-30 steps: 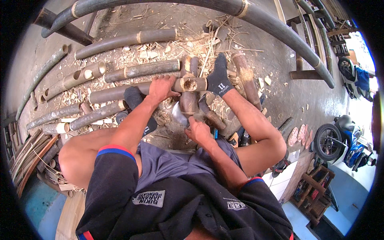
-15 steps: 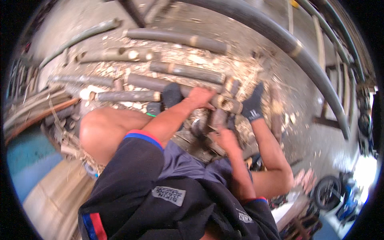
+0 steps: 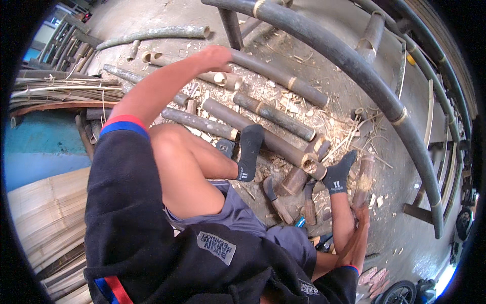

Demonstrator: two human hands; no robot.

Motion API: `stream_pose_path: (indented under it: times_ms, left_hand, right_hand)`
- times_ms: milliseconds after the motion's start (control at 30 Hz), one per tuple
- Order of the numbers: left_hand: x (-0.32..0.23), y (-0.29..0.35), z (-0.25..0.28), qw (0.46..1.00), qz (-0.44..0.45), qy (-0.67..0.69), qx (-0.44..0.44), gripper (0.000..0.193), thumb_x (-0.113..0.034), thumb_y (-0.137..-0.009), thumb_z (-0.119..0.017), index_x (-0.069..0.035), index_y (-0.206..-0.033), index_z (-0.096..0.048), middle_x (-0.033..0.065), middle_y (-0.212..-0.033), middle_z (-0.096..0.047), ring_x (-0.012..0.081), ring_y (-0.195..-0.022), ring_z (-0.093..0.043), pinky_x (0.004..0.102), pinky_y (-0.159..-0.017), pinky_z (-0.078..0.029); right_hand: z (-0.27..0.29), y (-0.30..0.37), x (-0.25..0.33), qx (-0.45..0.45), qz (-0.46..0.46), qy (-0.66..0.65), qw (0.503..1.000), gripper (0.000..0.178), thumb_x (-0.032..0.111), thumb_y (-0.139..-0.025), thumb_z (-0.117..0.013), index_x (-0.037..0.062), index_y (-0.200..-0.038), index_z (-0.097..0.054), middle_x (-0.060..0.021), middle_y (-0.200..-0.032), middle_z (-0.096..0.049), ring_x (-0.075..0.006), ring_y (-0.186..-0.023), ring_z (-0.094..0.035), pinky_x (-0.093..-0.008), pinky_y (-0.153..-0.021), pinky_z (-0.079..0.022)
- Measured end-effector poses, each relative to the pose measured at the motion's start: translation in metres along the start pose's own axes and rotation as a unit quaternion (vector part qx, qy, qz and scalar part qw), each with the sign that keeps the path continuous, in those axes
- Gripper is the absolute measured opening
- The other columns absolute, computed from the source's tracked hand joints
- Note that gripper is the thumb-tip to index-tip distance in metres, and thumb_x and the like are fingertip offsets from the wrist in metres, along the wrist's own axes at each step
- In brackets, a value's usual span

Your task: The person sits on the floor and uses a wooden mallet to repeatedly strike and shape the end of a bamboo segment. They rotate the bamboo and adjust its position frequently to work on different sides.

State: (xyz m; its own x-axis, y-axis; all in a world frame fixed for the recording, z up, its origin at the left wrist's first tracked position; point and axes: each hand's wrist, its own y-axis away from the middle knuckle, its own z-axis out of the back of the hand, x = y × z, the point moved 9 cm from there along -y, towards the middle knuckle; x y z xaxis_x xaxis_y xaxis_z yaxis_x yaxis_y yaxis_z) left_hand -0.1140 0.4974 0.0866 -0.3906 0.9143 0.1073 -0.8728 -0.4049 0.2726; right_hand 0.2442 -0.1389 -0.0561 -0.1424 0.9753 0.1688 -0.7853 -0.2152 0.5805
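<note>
Beside the left hand (image 3: 216, 58) — grip unclear, right hand's (image 3: 361, 215) too — bamboo (image 3: 277, 75) slants down-right.

Left grip (image 3: 216, 58) and right grip (image 3: 361, 215) are near separate bamboo poles (image 3: 276, 74).

White glare enters at lower right, sheening the floor (image 3: 421, 261); fisheye edges bend into black.

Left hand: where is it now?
In the head view, the left hand is just left of upper centre, by the left end of a dark bamboo pole.
</note>
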Motion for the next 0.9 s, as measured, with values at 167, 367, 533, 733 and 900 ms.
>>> stream_pose_path:
  times_ms: [167, 367, 533, 733, 900]
  left_hand:
    - [0.078, 0.082, -0.065, 0.978, 0.202, 0.042, 0.039, 0.043, -0.047, -0.087, -0.067, -0.007, -0.099, -0.075, 0.0198, -0.094, -0.074, 0.0370, -0.091, -0.072, 0.0496, -0.081, -0.057]
    - [0.032, 0.156, -0.183, 0.911, 0.400, 0.097, 0.034, 0.035, -0.037, -0.087, -0.067, -0.010, -0.105, -0.077, 0.0161, -0.121, -0.070, 0.0347, -0.122, -0.061, 0.0575, -0.101, -0.045]
    - [0.044, 0.180, -0.228, 0.828, 0.533, 0.175, -0.011, 0.031, -0.020, -0.094, -0.057, -0.007, -0.120, -0.066, 0.0178, -0.116, -0.071, 0.0334, -0.117, -0.064, 0.0597, -0.113, -0.030]
    - [0.029, 0.172, -0.231, 0.817, 0.514, 0.260, -0.026, 0.026, -0.013, -0.100, -0.046, -0.008, -0.123, -0.054, 0.0219, -0.105, -0.073, 0.0387, -0.106, -0.070, 0.0630, -0.117, -0.024]
    - [0.033, 0.193, -0.228, 0.800, 0.540, 0.224, -0.139, 0.039, -0.025, -0.092, -0.062, -0.008, -0.126, -0.054, 0.0258, -0.113, -0.069, 0.0407, -0.114, -0.065, 0.0613, -0.116, -0.025]
  right_hand:
    - [-0.057, -0.048, 0.090, -0.183, 0.289, -0.275, 0.898, 0.086, 0.039, -0.098, -0.059, -0.0046, -0.158, -0.016, -0.0229, -0.165, -0.015, -0.0340, -0.153, -0.016, -0.0429, -0.127, -0.008]
    - [-0.093, 0.013, 0.189, 0.318, 0.191, -0.772, 0.516, 0.083, 0.042, -0.100, -0.057, -0.0023, -0.159, -0.018, -0.0206, -0.166, -0.017, -0.0309, -0.154, -0.019, -0.0437, -0.128, -0.012]
    - [-0.105, -0.004, 0.182, 0.300, 0.211, -0.718, 0.591, 0.083, 0.045, -0.100, -0.055, -0.0012, -0.159, -0.019, -0.0201, -0.166, -0.019, -0.0308, -0.153, -0.021, -0.0443, -0.127, -0.014]
    - [-0.094, -0.003, 0.175, 0.279, 0.223, -0.695, 0.624, 0.082, 0.048, -0.100, -0.053, 0.0002, -0.159, -0.021, -0.0196, -0.165, -0.022, -0.0307, -0.152, -0.024, -0.0450, -0.127, -0.017]
    - [-0.101, 0.006, 0.188, 0.288, 0.232, -0.683, 0.629, 0.082, 0.050, -0.100, -0.051, 0.0014, -0.159, -0.022, -0.0191, -0.164, -0.024, -0.0307, -0.151, -0.026, -0.0456, -0.126, -0.019]
